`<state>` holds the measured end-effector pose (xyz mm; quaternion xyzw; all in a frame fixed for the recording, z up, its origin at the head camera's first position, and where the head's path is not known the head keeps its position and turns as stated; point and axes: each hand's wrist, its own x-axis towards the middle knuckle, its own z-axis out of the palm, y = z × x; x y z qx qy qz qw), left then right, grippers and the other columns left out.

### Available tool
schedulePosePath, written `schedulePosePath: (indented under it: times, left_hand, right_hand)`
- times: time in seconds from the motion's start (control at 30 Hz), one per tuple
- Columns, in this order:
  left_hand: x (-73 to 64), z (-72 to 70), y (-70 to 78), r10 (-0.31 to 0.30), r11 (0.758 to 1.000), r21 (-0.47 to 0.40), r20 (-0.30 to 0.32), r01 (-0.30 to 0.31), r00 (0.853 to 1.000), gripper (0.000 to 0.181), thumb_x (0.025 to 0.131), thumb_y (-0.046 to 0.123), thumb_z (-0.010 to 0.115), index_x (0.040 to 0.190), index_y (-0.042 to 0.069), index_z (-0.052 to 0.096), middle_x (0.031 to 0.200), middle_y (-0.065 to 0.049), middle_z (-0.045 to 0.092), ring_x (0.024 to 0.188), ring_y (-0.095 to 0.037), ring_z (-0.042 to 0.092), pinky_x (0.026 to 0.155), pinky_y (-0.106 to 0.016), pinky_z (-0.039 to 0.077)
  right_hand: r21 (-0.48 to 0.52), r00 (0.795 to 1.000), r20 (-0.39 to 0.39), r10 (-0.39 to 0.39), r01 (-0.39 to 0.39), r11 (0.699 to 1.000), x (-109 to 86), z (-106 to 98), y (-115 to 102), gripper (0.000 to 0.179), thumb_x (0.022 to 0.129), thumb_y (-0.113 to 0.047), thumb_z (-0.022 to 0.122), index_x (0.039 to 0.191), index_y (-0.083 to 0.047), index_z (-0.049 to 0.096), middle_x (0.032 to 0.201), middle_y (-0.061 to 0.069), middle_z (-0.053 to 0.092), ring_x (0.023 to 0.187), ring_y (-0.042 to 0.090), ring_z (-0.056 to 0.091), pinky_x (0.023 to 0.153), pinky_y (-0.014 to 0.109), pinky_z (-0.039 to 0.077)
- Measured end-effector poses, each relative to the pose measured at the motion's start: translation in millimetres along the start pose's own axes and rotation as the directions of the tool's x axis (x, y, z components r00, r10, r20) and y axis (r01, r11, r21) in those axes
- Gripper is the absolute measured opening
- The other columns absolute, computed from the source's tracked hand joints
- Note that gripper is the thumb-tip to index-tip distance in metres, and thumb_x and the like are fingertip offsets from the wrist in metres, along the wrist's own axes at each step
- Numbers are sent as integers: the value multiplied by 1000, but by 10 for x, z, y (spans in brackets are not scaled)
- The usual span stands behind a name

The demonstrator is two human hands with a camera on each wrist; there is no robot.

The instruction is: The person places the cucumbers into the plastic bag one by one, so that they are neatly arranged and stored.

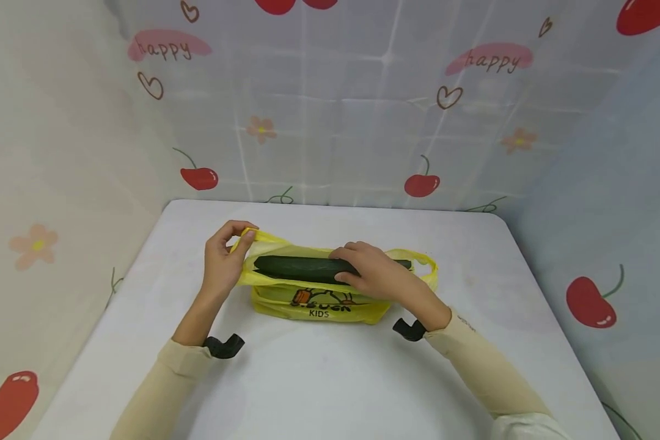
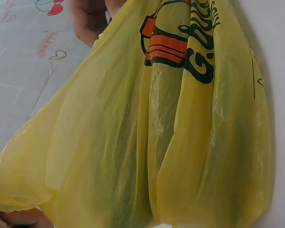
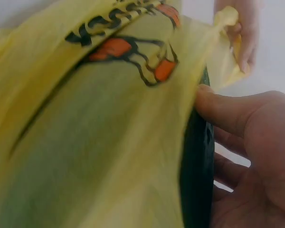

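Observation:
A long dark green cucumber point(image 1: 302, 269) lies lengthwise in the mouth of a yellow plastic bag point(image 1: 275, 304) printed with a cartoon and "KIDS". My right hand point(image 1: 382, 275) grips the cucumber from above near its middle, thumb on the near side and fingers on the far side. At the bag's left end, my left hand point(image 1: 224, 260) pinches a handle loop between thumb and fingers and holds it up. The right wrist view has the thumb at the bag's edge against the cucumber point(image 3: 199, 161). Through the thin bag point(image 2: 99, 123), greenish shapes show in the left wrist view.
The bag rests on a white table point(image 1: 297, 379) with rounded corners. Its right handle loop point(image 1: 431, 269) lies loose beyond my right hand. Behind the table hangs a pale curtain point(image 1: 330, 122) printed with cherries, hearts and flowers. A black strap point(image 1: 225, 346) sticks out at each wrist.

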<state>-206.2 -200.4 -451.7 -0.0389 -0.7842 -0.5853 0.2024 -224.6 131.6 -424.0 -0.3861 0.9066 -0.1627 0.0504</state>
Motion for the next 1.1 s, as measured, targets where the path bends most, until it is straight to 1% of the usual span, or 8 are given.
schedulePosePath:
  times: [0.17, 0.37, 0.6, 0.73, 0.93, 0.97, 1.03, 1.1]
  left_hand:
    - [-24, 7, 2, -1, 1000, -4, 4, 1, 1000, 21, 107, 28, 69, 117, 11, 76, 112, 0, 70, 108, -6, 61, 84, -19, 52]
    - [3, 10, 3, 13, 1000, 3, 8, -13, 1000, 21, 108, 29, 68, 118, 12, 76, 110, 3, 69, 107, -6, 61, 83, -18, 52]
    - [10, 9, 9, -13, 1000, 28, 5, 13, 1000, 22, 108, 29, 68, 120, 12, 75, 113, 3, 69, 109, -5, 60, 87, -21, 51]
    - [9, -7, -5, -16, 999, 30, 21, 15, 1000, 23, 108, 31, 68, 119, 12, 75, 112, 4, 69, 109, -5, 61, 88, -22, 51]
    - [-10, -55, 4, -31, 999, 43, 56, 28, 998, 24, 108, 33, 68, 119, 14, 75, 112, 4, 68, 108, -6, 62, 89, -21, 51]
    - [-18, -69, 6, -34, 998, 47, 64, 31, 997, 24, 108, 33, 68, 120, 14, 75, 112, 4, 68, 107, -5, 61, 87, -21, 51]
    - [-36, -104, 2, -38, 998, 48, 94, 34, 995, 23, 108, 32, 68, 122, 15, 73, 115, 4, 67, 96, -6, 61, 78, -19, 51]
    - [-57, -143, 3, -29, 999, 43, 139, 23, 990, 24, 108, 29, 68, 128, 14, 71, 121, 3, 66, 95, -6, 59, 70, -18, 51]
  right_hand:
    - [52, 1000, 5, 13, -14, 999, 32, 109, 24, 45, 108, -32, 68, 149, -15, 60, 139, 6, 67, 124, 26, 66, 107, 46, 56]
    - [74, 1000, -11, 23, -23, 997, 33, 195, 57, 46, 106, -30, 70, 149, -15, 59, 143, 7, 67, 128, 26, 66, 108, 47, 57]
    - [70, 999, -13, 46, -45, 997, 25, 203, 67, 48, 105, -33, 72, 149, -17, 61, 144, 4, 67, 131, 25, 67, 110, 45, 56]
    - [80, 997, -28, 76, -74, 994, -32, 177, 80, 47, 105, -34, 73, 148, -19, 62, 145, 2, 67, 134, 24, 65, 112, 46, 55]
    - [95, 990, -106, 89, -79, 992, -209, 39, 147, 46, 100, -31, 79, 143, -17, 66, 141, 3, 69, 132, 26, 66, 111, 48, 56]
    - [101, 988, -125, 92, -80, 992, -248, 9, 164, 46, 99, -30, 80, 142, -16, 67, 139, 3, 70, 130, 26, 67, 110, 49, 57]
    - [117, 980, -168, 108, -89, 989, -338, -47, 211, 46, 98, -30, 81, 140, -17, 68, 137, 3, 71, 126, 26, 68, 108, 50, 58]
    - [139, 968, -220, 124, -95, 986, -442, -95, 276, 45, 97, -29, 83, 138, -18, 69, 135, 3, 72, 122, 28, 69, 104, 52, 59]
